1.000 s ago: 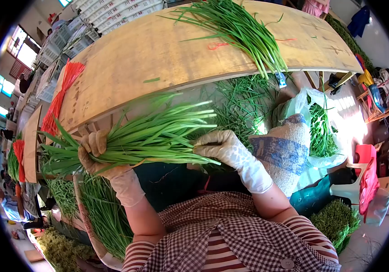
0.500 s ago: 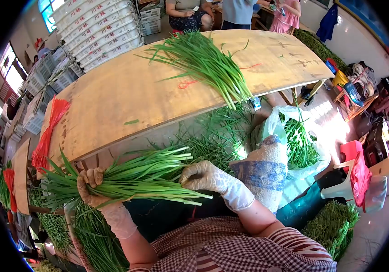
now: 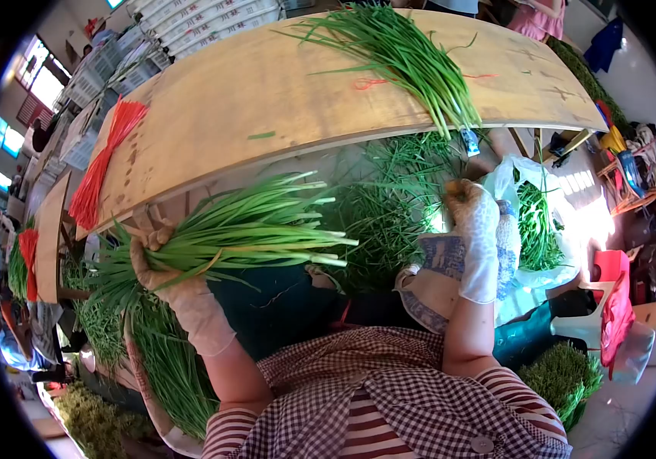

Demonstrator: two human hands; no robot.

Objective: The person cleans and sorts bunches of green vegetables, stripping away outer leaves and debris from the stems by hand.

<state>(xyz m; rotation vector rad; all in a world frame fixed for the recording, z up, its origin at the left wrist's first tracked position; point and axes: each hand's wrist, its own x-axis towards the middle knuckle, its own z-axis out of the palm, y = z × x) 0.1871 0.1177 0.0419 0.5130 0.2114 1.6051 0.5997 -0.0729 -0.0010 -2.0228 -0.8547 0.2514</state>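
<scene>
My gloved left hand (image 3: 158, 260) is wrapped round a bunch of green chives (image 3: 259, 233), held nearly level in front of the table, with the pale cut ends pointing right and the leafy tips hanging left. My gloved right hand (image 3: 472, 205) is raised to the right, apart from the bunch, beside an open plastic bag of greens (image 3: 538, 229). Its fingers are curled in; whatever they may hold is hidden. Another pile of chives (image 3: 412, 65) lies on the wooden table (image 3: 213, 107), its pale ends at the near edge.
Red ties (image 3: 110, 164) lie at the table's left end. Loose green trimmings (image 3: 381, 199) cover the floor below. More long greens (image 3: 175, 367) sit at my lower left. White crates (image 3: 213, 23) are stacked behind, and a white stool (image 3: 584, 325) with red cloth stands right.
My right hand has left the cut ends of the bunch and moved right and up towards the bag. The left hand still holds the chives. The view has tilted downward.
</scene>
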